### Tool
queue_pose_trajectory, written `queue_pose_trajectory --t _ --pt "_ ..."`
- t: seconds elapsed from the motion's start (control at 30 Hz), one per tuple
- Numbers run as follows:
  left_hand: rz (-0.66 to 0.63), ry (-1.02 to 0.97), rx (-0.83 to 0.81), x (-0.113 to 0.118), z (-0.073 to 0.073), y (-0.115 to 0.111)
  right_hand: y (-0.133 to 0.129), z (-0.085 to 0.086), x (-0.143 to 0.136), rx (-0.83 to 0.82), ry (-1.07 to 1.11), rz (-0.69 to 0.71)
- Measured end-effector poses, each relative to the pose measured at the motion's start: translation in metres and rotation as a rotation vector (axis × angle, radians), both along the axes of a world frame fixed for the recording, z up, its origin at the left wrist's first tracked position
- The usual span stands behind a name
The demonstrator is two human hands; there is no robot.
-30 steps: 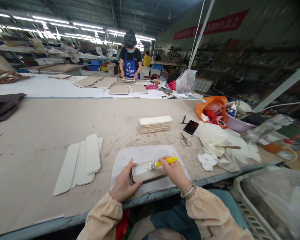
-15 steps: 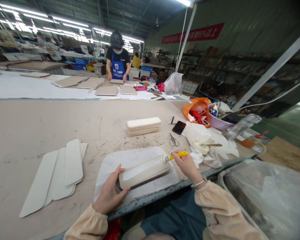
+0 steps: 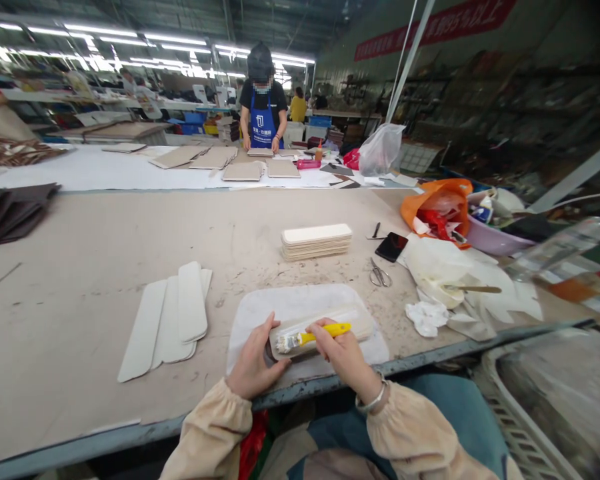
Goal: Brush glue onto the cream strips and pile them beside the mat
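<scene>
My right hand grips the yellow handle of a paintbrush. The bristles, coated in something white, touch the left end of a long rounded board on top of a small stack of boards. Around that stack's left end, the thumb and fingers of my left hand are closed, holding it from the side. A wet-looking sheen runs along the top board. Beneath the stack lies a white sheet with rounded corners.
Pale rounded strips fan out at left. A neat strip stack stands behind the sheet, with scissors, a phone and crumpled tissue to the right. Across the table a co-worker in a blue apron handles boards.
My right hand has drawn the brush from the right end of the top board to its left end, near my left hand. The camera view has turned left.
</scene>
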State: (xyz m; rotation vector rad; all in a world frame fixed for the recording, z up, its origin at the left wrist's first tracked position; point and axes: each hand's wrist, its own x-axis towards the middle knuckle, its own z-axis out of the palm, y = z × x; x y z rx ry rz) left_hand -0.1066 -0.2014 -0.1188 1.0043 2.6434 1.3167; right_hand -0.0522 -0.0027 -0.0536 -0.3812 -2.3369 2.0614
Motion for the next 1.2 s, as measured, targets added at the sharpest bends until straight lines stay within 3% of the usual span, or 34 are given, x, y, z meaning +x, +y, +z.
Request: queue_pose_trajectory --t 0.1,0.23,0.43,0.77,1.0,1.2 --pt "0.003 -0.008 -0.003 0.000 -0.002 0.000 0.002 -0.009 -0.003 0.069 -0.001 0.041" --pt "0.008 -0.008 -0.024 -0.001 -0.003 0.000 0.021 -0.003 -0.001 0.205 0.003 0.056" --pt "0.024 0.011 -0.063 -0.002 -0.001 0.001 0.064 0.009 0.005 0.387 0.015 -0.021" --pt "0.030 0.058 -0.108 -0.004 -0.003 -0.001 0.131 0.011 0.013 0.553 0.032 -0.179" --pt "0.045 0.079 -0.119 -0.004 -0.006 0.000 0.146 0.019 0.015 0.684 0.109 -0.195" --pt "0.043 0.089 -0.112 -0.003 -0.005 -0.001 0.139 0.020 0.017 0.664 0.177 -0.324"
